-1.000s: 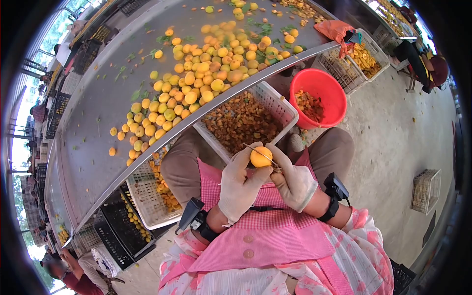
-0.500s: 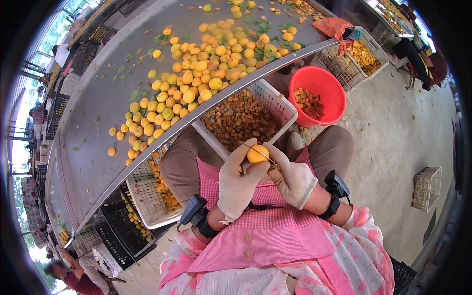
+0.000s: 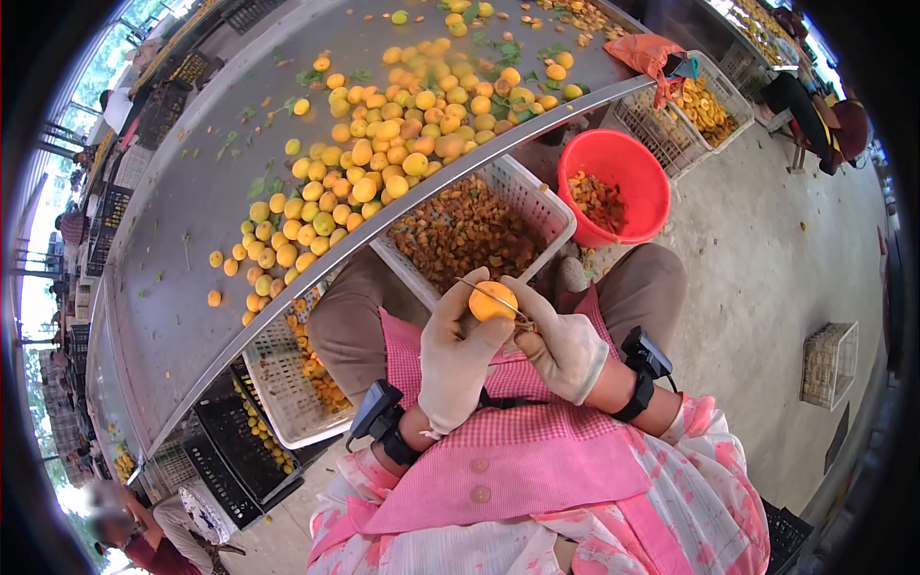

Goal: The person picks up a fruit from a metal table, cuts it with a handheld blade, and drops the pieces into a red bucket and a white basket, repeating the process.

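Observation:
An orange-yellow fruit point(image 3: 493, 301) is held between my gloved hands, above my lap. My left hand point(image 3: 460, 355) grips the fruit's left side with bent fingers. My right hand point(image 3: 561, 345) is closed on a thin metal tool point(image 3: 525, 320), whose thin shaft lies across the fruit. What the tool's end does at the fruit is too small to tell. Many similar fruits point(image 3: 383, 144) lie with scattered leaves on the metal table point(image 3: 182, 287). Below its edge, a white crate point(image 3: 556, 218) holds brownish pieces.
A red bucket point(image 3: 652, 182) with pieces inside stands beyond my right knee. Another white crate point(image 3: 287, 393) with orange pieces is at my left, beside a black crate point(image 3: 225, 431). Other crates stand at upper right. A seated person point(image 3: 144, 537) is at lower left.
The fruit and both hands have shifted slightly left in view, and the fruit has moved a little up. Both hands keep their grips.

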Action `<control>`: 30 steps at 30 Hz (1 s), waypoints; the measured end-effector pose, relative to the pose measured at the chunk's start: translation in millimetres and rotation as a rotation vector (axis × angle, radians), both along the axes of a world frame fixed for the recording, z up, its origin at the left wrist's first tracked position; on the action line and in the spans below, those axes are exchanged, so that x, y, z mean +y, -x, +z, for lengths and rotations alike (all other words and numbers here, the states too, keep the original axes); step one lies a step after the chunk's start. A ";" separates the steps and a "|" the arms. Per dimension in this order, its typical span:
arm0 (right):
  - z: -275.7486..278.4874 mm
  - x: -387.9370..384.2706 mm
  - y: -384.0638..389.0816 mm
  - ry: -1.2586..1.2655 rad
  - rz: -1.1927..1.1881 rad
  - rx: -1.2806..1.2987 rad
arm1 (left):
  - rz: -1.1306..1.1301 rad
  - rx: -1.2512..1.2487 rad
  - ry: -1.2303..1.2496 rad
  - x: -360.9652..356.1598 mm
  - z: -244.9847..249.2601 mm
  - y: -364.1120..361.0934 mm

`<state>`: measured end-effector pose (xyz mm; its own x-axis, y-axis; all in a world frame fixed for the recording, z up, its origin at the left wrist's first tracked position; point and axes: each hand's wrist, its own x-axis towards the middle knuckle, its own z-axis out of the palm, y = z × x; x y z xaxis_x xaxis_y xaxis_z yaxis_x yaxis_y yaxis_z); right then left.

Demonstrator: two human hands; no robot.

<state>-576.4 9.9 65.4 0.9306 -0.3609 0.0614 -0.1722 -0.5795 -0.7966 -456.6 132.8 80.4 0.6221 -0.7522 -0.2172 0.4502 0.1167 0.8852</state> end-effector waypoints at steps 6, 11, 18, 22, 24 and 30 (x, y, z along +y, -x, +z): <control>7.6 -2.3 0.5 0.043 0.020 0.032 | -0.057 -0.330 -0.112 2.4 -2.3 -2.1; -4.3 -5.6 0.2 0.017 0.054 0.043 | -0.161 -0.601 -0.281 4.1 8.0 -7.8; -14.2 0.0 1.5 0.008 0.011 -0.018 | -0.101 -0.320 -0.246 4.7 -2.5 -5.1; -5.2 -3.9 3.3 -0.012 0.039 0.037 | -0.125 -0.877 -0.338 4.0 -0.5 -11.3; 0.9 -4.3 1.5 -0.062 0.065 0.177 | -0.112 -0.919 -0.292 4.5 -4.3 -12.4; -2.1 -3.1 -5.4 -0.480 0.138 -0.039 | -0.179 -0.923 -0.199 6.3 -16.5 -9.3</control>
